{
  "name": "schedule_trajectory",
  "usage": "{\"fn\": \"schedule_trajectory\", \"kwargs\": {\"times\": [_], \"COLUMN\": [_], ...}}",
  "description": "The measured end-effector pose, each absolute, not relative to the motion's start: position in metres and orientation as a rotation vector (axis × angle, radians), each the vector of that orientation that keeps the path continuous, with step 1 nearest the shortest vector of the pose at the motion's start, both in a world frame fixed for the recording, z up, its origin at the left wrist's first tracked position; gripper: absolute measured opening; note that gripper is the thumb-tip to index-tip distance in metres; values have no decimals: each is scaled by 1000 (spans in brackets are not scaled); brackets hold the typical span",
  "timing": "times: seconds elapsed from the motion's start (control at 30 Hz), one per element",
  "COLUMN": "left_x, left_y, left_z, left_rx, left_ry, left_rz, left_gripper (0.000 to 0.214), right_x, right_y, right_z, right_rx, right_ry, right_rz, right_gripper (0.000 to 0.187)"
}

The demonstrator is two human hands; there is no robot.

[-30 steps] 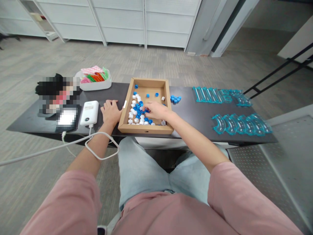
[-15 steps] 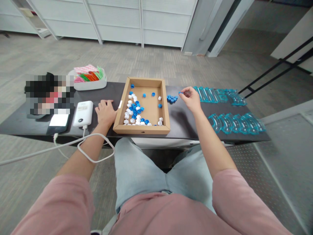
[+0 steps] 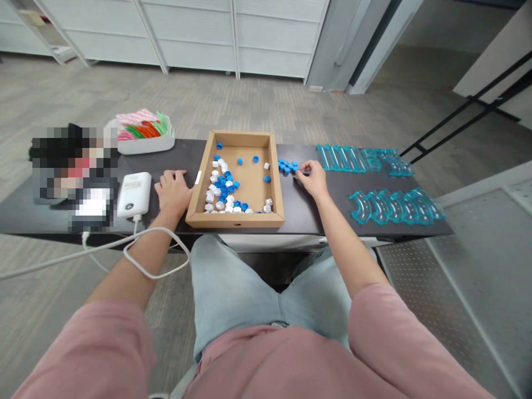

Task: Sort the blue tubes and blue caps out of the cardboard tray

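A shallow cardboard tray (image 3: 235, 221) on the dark table (image 3: 320, 213) holds several small blue and white caps (image 3: 223, 191), mostly along its left side. Just right of the tray lies a small cluster of blue caps (image 3: 286, 165) on the table. My right hand (image 3: 311, 178) rests on the table at the right end of that cluster, fingers pinched together at a blue cap. My left hand (image 3: 172, 191) lies flat on the table against the tray's left wall, fingers spread.
A white power bank (image 3: 134, 194) with a white cable (image 3: 137, 260) lies left of my left hand. A white tub (image 3: 145, 143) of coloured strips stands at the back left. Two rows of clear teal curved pieces (image 3: 394, 204) lie on the table's right part.
My right hand left the tray with a blue cap, swung right above the table, and has now come down at the blue cluster. My left hand stayed put.
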State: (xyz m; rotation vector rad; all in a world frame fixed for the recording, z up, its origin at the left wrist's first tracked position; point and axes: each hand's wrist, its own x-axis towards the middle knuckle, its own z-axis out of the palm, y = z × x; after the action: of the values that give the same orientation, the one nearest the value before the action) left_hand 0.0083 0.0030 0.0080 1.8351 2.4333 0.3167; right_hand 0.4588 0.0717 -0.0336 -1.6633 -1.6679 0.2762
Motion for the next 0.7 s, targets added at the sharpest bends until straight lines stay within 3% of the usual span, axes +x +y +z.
{"fn": "schedule_trajectory", "kwargs": {"times": [0.23, 0.4, 0.57, 0.7], "left_x": [9, 9, 8, 7], "left_y": [3, 2, 2, 3], "left_z": [9, 9, 7, 4], "left_rx": [1843, 1839, 1847, 1861], "left_ry": [2428, 2431, 2433, 2430], "left_rz": [325, 323, 321, 352], "left_gripper": [75, 73, 73, 74], "right_x": [390, 298, 256, 256], "right_y": [43, 25, 30, 35], "right_z": [26, 51, 33, 28], "right_rx": [-1020, -577, -510, -517], "right_ry": [-2026, -2575, -2842, -2935], "right_rz": [477, 769, 875, 737], "right_gripper": [6, 16, 28, 21]}}
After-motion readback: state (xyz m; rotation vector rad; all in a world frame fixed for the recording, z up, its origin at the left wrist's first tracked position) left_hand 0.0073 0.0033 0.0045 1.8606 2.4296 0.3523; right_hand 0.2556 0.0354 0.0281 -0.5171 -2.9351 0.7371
